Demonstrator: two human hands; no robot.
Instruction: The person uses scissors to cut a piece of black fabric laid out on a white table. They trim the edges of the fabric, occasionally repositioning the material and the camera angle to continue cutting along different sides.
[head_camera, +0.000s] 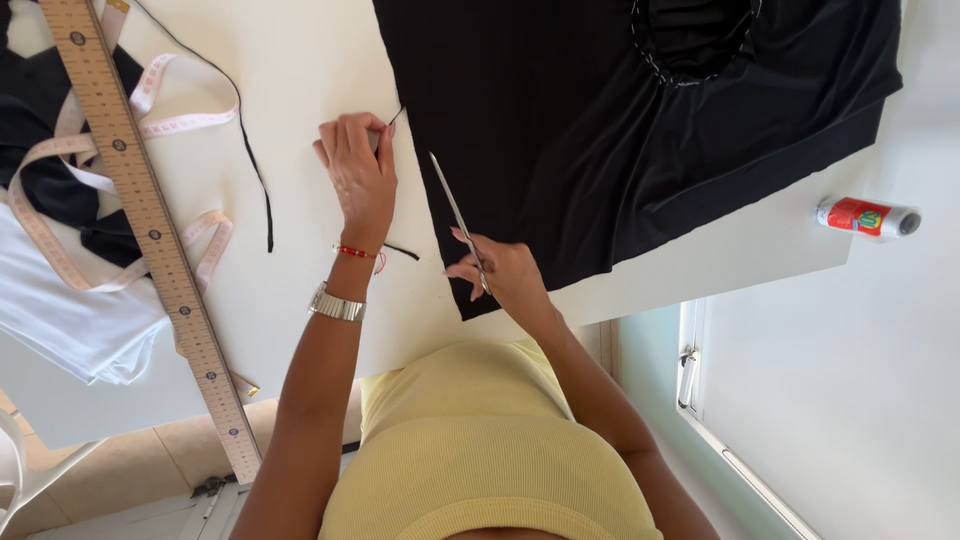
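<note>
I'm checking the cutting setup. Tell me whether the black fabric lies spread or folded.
Spread: the black fabric lies flat across the white table, gathered only near its neckline.

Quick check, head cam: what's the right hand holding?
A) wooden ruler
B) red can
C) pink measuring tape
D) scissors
D: the right hand grips scissors, blades pointing along the edge of the black fabric, while the left hand pinches a thin black strip at that edge; the wooden ruler lies untouched off to the side.
</note>
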